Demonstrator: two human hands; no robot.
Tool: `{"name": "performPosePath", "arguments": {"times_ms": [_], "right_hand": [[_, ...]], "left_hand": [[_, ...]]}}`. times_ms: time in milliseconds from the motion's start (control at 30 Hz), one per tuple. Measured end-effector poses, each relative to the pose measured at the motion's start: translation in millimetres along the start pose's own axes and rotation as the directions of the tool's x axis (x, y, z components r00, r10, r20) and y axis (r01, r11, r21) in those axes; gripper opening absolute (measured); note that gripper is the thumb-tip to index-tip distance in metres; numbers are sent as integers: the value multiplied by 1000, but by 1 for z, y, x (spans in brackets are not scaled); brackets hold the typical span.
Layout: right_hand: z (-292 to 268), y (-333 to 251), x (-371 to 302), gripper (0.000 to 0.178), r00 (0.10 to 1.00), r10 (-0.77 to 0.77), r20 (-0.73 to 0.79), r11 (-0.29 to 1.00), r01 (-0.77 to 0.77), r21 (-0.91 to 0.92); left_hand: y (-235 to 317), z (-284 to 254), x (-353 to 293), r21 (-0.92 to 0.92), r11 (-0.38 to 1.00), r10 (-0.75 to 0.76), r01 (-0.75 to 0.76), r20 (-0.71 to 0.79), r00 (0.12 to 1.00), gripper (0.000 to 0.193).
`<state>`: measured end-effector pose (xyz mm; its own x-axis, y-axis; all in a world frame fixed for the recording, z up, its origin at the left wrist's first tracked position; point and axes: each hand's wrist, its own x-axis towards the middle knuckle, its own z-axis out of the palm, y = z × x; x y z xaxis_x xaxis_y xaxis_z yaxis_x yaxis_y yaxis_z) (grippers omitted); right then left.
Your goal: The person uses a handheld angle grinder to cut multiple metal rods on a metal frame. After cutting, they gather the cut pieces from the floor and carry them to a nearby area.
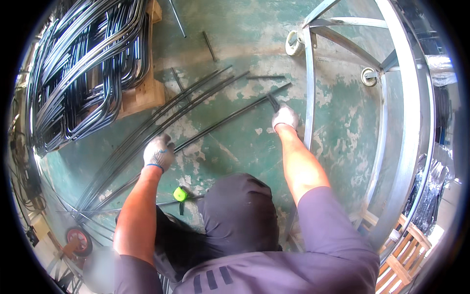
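Observation:
My left hand (159, 151), in a white knit glove, is closed around a dark metal rod (220, 121) that slants up and right across the floor. Its fingertips are partly hidden. Farther up the rod, my right hand (285, 117), gloved too, grips a short dark tool (272, 102) whose head meets the rod near its far end; I cannot make out the tool's exact kind. Left of that rod lies a loose bundle of long dark rods (181, 107). Close to my knee, a lime-green tape measure (180, 194) sits on the floor.
Bent metal tubes (93, 63) are stacked on a wooden pallet (143, 97) at far left. A metal frame (309, 88) on casters (294, 44) stands to the right. Short rod pieces (209, 46) are scattered ahead. A red-hubbed wheel (79, 241) is at lower left.

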<state>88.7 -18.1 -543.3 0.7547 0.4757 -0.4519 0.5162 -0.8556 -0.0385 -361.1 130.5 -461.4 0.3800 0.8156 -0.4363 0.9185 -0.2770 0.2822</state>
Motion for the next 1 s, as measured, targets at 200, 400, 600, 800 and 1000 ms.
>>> {"name": "performPosePath", "arguments": {"times_ms": [200, 400, 600, 800, 1000], "right_hand": [[-11, -18, -13, 40, 998, 41, -50, 972, -28, 235], [-50, -80, 55, 59, 974, -123, -189, 963, 164, 214], [-53, -109, 109, 35, 970, -236, -53, 968, 230, -104], [-42, -96, 123, 35, 939, -337, 68, 904, 343, -254], [-75, -137, 80, 41, 923, -382, 35, 910, 383, -163]], "left_hand": [[-23, -94, 43, 250, 923, 383, -292, -537, 752, 20], [-26, -185, 72, 184, 967, 254, -176, -744, 618, 19], [-82, -173, 85, 212, 976, 78, 50, -557, 827, 32], [-55, -170, 83, 232, 964, 4, 127, -495, 869, 35], [-73, -171, 89, 224, 968, 15, 110, -493, 870, 37]]}}
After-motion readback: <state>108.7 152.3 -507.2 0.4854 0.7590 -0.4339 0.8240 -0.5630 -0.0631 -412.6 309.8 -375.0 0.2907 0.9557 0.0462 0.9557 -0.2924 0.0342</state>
